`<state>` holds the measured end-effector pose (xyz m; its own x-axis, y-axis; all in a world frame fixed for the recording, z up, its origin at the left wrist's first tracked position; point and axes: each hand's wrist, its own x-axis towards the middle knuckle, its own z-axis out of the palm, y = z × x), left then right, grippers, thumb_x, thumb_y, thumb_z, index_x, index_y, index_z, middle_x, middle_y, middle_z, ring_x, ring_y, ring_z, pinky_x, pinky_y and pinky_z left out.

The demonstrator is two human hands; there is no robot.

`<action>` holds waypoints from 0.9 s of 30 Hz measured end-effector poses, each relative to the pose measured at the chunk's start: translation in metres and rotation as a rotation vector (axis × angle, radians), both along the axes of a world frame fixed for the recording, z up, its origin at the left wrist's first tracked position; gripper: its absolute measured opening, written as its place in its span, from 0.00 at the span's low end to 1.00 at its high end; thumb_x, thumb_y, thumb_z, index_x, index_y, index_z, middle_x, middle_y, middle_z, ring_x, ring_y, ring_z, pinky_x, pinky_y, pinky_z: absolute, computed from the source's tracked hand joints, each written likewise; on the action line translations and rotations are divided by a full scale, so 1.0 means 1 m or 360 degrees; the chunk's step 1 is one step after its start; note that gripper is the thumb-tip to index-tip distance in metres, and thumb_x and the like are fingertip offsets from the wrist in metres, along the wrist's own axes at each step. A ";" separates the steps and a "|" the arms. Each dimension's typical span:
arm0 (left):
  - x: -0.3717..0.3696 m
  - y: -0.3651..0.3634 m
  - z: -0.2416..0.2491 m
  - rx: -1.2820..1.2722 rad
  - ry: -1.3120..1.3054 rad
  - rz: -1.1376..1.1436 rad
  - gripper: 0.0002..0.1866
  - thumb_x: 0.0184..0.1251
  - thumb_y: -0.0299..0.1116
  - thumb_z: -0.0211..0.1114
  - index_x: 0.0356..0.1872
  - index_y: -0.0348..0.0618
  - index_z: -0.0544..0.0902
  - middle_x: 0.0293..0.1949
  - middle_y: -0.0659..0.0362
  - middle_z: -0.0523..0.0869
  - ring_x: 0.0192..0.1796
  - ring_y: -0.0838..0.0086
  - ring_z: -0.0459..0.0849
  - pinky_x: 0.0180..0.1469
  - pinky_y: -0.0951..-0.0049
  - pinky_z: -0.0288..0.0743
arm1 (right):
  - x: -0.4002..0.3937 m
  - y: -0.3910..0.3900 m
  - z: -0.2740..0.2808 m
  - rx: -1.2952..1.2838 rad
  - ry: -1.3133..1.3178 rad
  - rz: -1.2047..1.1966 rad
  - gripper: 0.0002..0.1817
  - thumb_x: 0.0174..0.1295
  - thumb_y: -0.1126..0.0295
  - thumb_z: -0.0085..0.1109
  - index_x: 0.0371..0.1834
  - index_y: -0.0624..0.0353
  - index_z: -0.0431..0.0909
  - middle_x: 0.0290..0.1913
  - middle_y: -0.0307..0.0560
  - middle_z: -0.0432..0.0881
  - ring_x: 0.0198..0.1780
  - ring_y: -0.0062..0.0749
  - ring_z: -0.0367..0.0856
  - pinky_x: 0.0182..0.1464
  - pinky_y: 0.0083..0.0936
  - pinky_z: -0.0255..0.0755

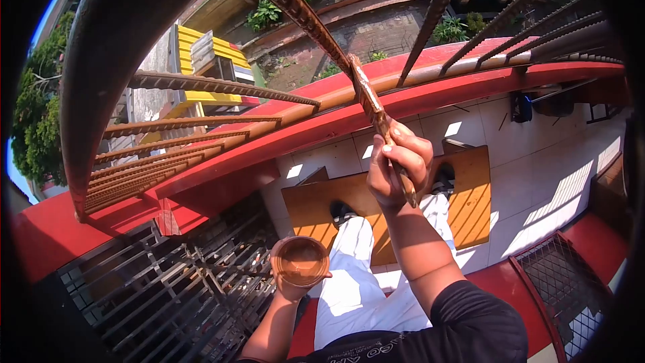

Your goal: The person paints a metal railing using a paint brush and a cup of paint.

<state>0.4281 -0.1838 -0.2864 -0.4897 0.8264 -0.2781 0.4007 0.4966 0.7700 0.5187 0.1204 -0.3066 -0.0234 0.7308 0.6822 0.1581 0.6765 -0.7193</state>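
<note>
My right hand point(401, 161) is closed around the handle of a paintbrush point(371, 104). The brush is tilted, and its upper end meets a ribbed metal bar point(295, 7) of the railing, just above the lower rail. My left hand point(285, 282) holds a round brown cup point(300, 261) from below and the side, with its mouth facing up. Brown liquid seems to lie inside the cup, though its level cannot be told. The cup is lower left of my right hand, apart from the railing.
A curved dark handrail point(84, 94) tops the railing. Its lower rail point(336, 97) runs along a red ledge point(322, 124). My feet stand on a wooden board point(474, 195) over white tiles point(524, 181). Metal grating point(168, 282) lies at lower left; a garden is below.
</note>
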 end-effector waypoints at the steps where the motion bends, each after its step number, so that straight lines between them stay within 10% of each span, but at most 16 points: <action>1: 0.000 -0.002 -0.005 0.0121 -0.0021 -0.0028 0.61 0.29 0.45 0.92 0.68 0.44 0.61 0.58 0.58 0.77 0.59 0.67 0.79 0.65 0.62 0.73 | 0.007 -0.005 -0.010 -0.0039 0.0008 0.0033 0.17 0.56 0.90 0.62 0.40 0.57 0.68 0.46 0.50 0.72 0.48 0.46 0.84 0.53 0.40 0.85; 7: 0.012 0.013 -0.002 0.0242 -0.0965 0.0808 0.58 0.34 0.45 0.91 0.66 0.41 0.62 0.57 0.55 0.77 0.56 0.64 0.80 0.60 0.64 0.76 | 0.019 0.006 0.053 0.0578 -0.0006 0.0086 0.15 0.65 0.84 0.58 0.43 0.53 0.64 0.45 0.48 0.65 0.45 0.58 0.85 0.50 0.46 0.87; 9: 0.007 0.011 -0.009 0.0333 -0.0154 0.0153 0.57 0.34 0.46 0.91 0.66 0.40 0.63 0.56 0.54 0.77 0.55 0.64 0.80 0.61 0.63 0.75 | 0.009 0.014 0.057 0.0693 -0.0227 0.0078 0.16 0.63 0.84 0.62 0.44 0.52 0.66 0.46 0.48 0.68 0.45 0.56 0.86 0.49 0.42 0.88; 18: -0.017 -0.005 -0.017 0.0596 -0.0383 0.0138 0.56 0.33 0.42 0.92 0.63 0.41 0.62 0.55 0.56 0.78 0.54 0.68 0.81 0.57 0.67 0.77 | -0.004 0.006 0.093 0.1027 -0.0243 -0.0217 0.14 0.65 0.85 0.58 0.45 0.56 0.65 0.47 0.52 0.68 0.50 0.57 0.84 0.52 0.43 0.87; 23: -0.029 -0.014 -0.017 0.0732 -0.0263 0.0176 0.55 0.33 0.43 0.91 0.63 0.41 0.63 0.53 0.56 0.78 0.53 0.67 0.81 0.57 0.67 0.76 | 0.002 -0.008 0.039 0.0706 -0.0550 0.0020 0.18 0.50 0.90 0.66 0.34 0.52 0.75 0.45 0.45 0.77 0.47 0.50 0.88 0.49 0.36 0.88; 27: -0.038 -0.024 -0.025 0.0694 -0.0235 0.0093 0.57 0.33 0.43 0.92 0.65 0.42 0.64 0.56 0.53 0.78 0.55 0.65 0.81 0.58 0.65 0.79 | 0.006 -0.011 0.095 0.0960 -0.0434 -0.0192 0.20 0.59 0.89 0.62 0.44 0.50 0.69 0.49 0.49 0.67 0.48 0.58 0.85 0.51 0.38 0.88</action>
